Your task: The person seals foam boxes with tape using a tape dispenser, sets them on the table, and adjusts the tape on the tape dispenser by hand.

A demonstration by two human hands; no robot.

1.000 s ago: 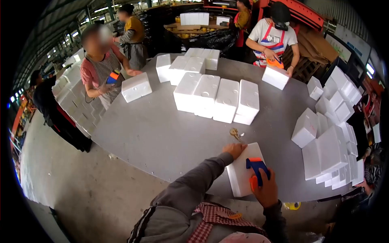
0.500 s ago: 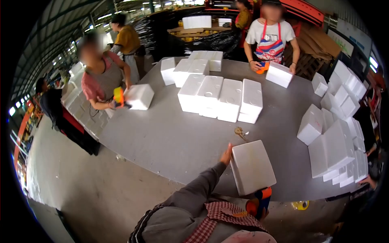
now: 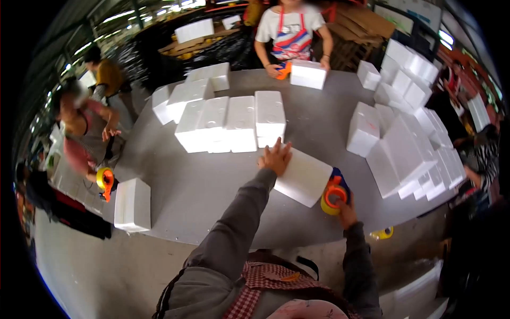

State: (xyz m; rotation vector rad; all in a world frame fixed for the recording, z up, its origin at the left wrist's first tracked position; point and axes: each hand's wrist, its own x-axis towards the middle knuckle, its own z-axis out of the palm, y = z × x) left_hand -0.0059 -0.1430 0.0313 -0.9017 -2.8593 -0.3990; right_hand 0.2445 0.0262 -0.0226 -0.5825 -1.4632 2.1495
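Observation:
A white foam box [image 3: 303,176] lies turned at an angle on the grey table in front of me. My left hand [image 3: 275,158] rests on its far left corner, palm down with the fingers spread. In my right hand [image 3: 348,211] is an orange and blue tape dispenser [image 3: 334,194] with a yellow roll, gripped from behind. The dispenser is against or very close to the right end of the box; the exact contact is hidden. Just beyond my left fingertips stands a row of white foam boxes [image 3: 241,122].
White boxes [image 3: 406,151] are piled along the right side of the grey table [image 3: 196,186]. A co-worker [image 3: 289,32] opposite holds a box and a dispenser. Another person [image 3: 87,122] stands left, near a single box [image 3: 133,204]. A yellow tape roll [image 3: 383,233] lies below the table edge.
My view has turned right. The box has swung round and sits farther from me; my left hand moved onto its far corner. My right hand and dispenser came up beside it.

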